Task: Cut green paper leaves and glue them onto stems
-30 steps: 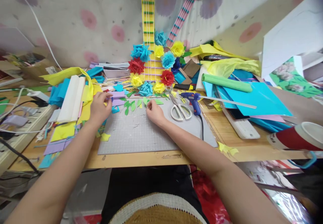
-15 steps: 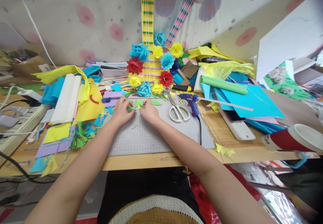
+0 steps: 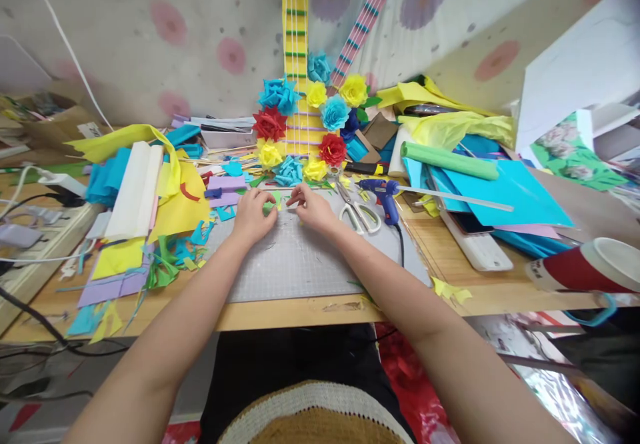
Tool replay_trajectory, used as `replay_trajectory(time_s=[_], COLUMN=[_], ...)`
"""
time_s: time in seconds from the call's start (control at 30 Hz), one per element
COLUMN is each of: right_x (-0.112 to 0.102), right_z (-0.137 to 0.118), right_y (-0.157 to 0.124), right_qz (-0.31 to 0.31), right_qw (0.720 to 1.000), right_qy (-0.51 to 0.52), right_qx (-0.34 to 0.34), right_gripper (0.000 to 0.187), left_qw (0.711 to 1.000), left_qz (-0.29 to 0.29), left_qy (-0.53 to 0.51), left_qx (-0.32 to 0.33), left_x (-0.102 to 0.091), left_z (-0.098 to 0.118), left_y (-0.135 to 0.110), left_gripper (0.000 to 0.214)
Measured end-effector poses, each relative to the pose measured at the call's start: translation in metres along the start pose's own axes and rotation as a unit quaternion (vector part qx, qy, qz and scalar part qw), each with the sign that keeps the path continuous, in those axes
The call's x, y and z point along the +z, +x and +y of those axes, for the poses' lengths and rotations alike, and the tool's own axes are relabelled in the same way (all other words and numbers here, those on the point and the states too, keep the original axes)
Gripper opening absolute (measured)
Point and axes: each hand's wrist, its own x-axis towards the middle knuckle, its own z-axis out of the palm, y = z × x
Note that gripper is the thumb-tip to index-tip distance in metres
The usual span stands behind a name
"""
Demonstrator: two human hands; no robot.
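Both my hands rest at the far edge of a grey cutting mat. My left hand is closed, its fingers curled over small green paper leaves. My right hand is close beside it, fingertips pinched together near the same leaves; what it pinches is too small to make out. Just behind the hands stands a yellow paper guitar decorated with blue, red and yellow paper flowers.
White-handled scissors and a blue glue gun lie right of my hands. Coloured paper scraps and a white roll pile up on the left. Blue sheets, a green roll and a red cup sit right.
My left hand left the purple scraps on the left and came to the green leaves beside my right hand. Both hands then shifted slightly toward the guitar.
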Motion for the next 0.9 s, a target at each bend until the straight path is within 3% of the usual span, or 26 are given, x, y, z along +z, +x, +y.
replay_trajectory(time_s=[0.13, 0.37, 0.53, 0.7, 0.8, 0.9], right_x=[-0.003, 0.003, -0.002, -0.017, -0.031, -0.043], right_z=[0.004, -0.003, -0.009, -0.006, 0.002, 0.010], right_y=[-0.001, -0.002, -0.002, -0.008, -0.018, -0.025], right_qz=[0.009, -0.061, -0.107, -0.135, -0.133, -0.092], right_qw=[0.997, 0.970, 0.940, 0.932, 0.949, 0.969], right_qy=[-0.059, -0.186, -0.266, -0.281, -0.242, -0.204], right_qx=[-0.057, -0.145, -0.182, -0.183, -0.154, -0.106], right_gripper=[0.040, 0.034, 0.032, 0.031, 0.029, 0.025], left_qw=[0.999, 0.995, 0.995, 0.995, 0.995, 0.995], left_qz=[-0.009, -0.022, -0.019, -0.008, -0.010, -0.014], left_qy=[0.023, 0.029, 0.015, 0.010, 0.009, 0.006], left_qx=[-0.022, -0.097, -0.101, -0.095, -0.097, -0.099], left_x=[0.007, 0.010, 0.012, 0.012, 0.011, 0.011], left_z=[0.004, 0.002, -0.001, -0.002, -0.001, 0.000], left_y=[0.001, 0.007, 0.008, 0.007, 0.006, 0.007], left_gripper=[0.011, 0.012, 0.012, 0.012, 0.012, 0.011])
